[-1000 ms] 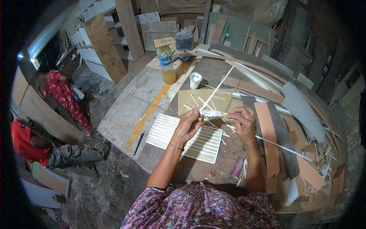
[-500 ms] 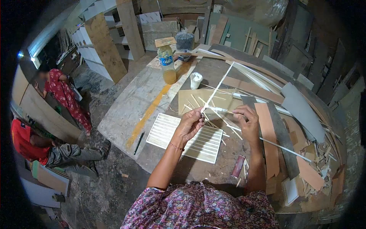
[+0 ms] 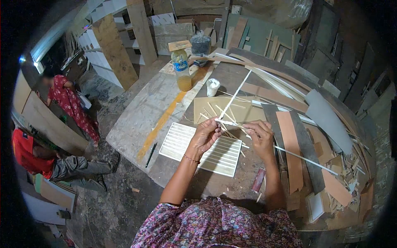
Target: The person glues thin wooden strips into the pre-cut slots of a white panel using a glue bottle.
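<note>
My left hand [image 3: 206,135] is closed, pinching the near end of a long thin white wooden strip [image 3: 236,93] that slants up and away over the table. In my right hand [image 3: 260,135] the fingers are closed on a thin stick [image 3: 241,125]. White paste coats the stick's far end, which meets the strip close to my left fingertips. Below my hands lies a white slatted panel [image 3: 215,166]. Several loose thin sticks are scattered over a tan board [image 3: 202,104] just beyond. A white cup [image 3: 213,87] with white paste in it stands behind that board.
A bottle [image 3: 182,74] of amber liquid stands at the back left of the table [image 3: 136,120]. A pen [image 3: 151,155] and a dark red cylinder [image 3: 258,180] lie nearer me. Boards and scraps [image 3: 345,182] crowd the right. Two people [image 3: 68,103] are at the left.
My right hand has moved left and slightly down, bringing the stick's white end lower along the strip's near end. The strip's far end has dipped slightly. My left hand has barely moved.
</note>
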